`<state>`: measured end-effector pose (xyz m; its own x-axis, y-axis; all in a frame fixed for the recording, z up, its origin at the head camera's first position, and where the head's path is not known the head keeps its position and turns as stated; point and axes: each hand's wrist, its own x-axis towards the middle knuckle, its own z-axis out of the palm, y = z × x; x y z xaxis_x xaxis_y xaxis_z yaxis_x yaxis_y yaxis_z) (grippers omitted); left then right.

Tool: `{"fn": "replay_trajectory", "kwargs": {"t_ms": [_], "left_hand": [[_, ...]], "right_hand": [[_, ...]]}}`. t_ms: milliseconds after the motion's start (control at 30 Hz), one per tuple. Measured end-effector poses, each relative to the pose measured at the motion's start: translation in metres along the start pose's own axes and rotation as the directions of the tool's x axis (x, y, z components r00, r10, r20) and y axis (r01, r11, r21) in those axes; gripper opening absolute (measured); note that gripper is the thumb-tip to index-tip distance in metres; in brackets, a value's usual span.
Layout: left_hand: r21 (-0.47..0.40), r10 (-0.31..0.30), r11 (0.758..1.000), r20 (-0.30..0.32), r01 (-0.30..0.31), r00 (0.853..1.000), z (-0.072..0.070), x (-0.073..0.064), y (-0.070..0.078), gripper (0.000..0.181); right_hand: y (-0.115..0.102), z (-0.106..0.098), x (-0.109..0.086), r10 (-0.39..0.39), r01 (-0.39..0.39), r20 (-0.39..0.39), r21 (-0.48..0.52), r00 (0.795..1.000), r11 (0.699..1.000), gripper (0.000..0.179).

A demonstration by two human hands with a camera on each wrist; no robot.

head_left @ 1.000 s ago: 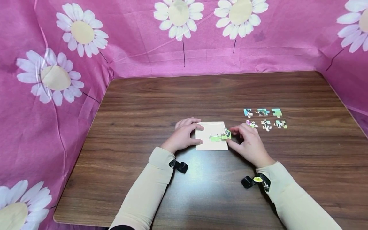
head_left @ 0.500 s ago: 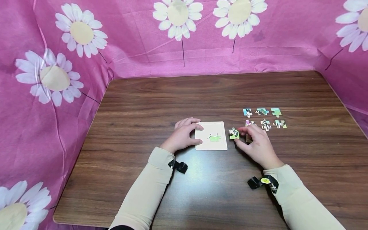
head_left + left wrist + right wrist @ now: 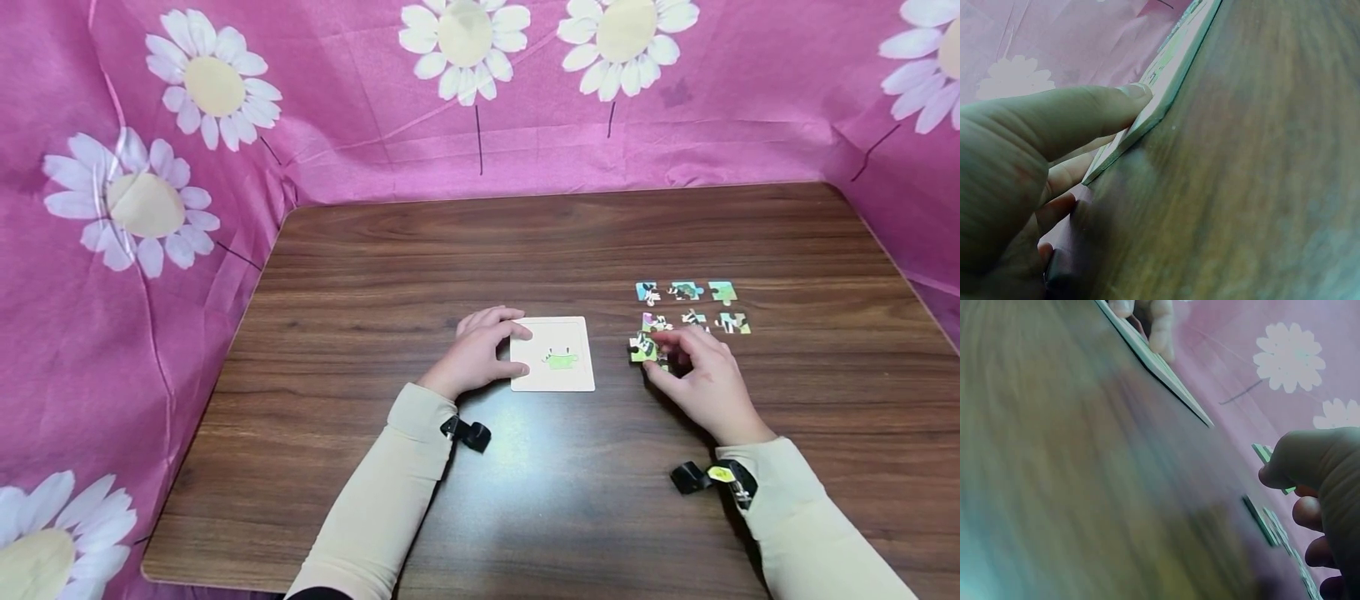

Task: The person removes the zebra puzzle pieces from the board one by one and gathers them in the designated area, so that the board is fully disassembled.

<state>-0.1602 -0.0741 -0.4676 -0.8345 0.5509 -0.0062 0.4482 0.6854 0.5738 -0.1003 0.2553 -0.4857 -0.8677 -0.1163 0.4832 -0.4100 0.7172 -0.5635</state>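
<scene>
In the head view my left hand (image 3: 480,350) rests at the left side of a square, pale puzzle board (image 3: 555,333), thumb and index finger lying on its face. One green puzzle piece (image 3: 560,359) sits inside the board. My right hand (image 3: 701,375) pinches a green, black-and-white puzzle piece (image 3: 642,347) between thumb and fingers, right of the board. The right wrist view shows this held puzzle piece (image 3: 1262,452) above the table and another piece (image 3: 1260,520) lying below it. Past my thumb, the left wrist view shows the board's edge (image 3: 1163,109).
Beyond my right hand lie two rows of puzzle pieces; the far row has a green piece (image 3: 722,292), and the near row has a striped piece (image 3: 732,322) and others partly covered by the hand. The brown wooden table (image 3: 360,275) meets a pink flowered cloth (image 3: 337,125) behind.
My right hand has drawn the pinched puzzle piece from over the board's right edge to the right, toward the rows of pieces. My left hand and the board have stayed put.
</scene>
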Motion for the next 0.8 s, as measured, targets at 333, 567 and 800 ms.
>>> {"fn": "replay_trajectory", "kwargs": {"t_ms": [333,567,800], "left_hand": [[-0.007,-0.002,1.000,0.000,0.002,1.000,0.000,0.000,0.001,0.043],[-0.009,0.003,1.000,-0.006,-0.003,1.000,0.000,0.000,0.001,0.044],[-0.006,0.004,1.000,-0.003,-0.004,1.000,0.001,0.000,0.001,0.044]], "right_hand": [[0.015,-0.019,-0.009,0.059,-0.060,-0.022,-0.035,0.998,0.998,0.035],[0.025,-0.030,-0.012,0.090,-0.092,-0.040,-0.066,0.995,0.994,0.035],[0.031,-0.040,-0.018,0.132,-0.134,-0.037,-0.069,0.991,0.988,0.034]]}}
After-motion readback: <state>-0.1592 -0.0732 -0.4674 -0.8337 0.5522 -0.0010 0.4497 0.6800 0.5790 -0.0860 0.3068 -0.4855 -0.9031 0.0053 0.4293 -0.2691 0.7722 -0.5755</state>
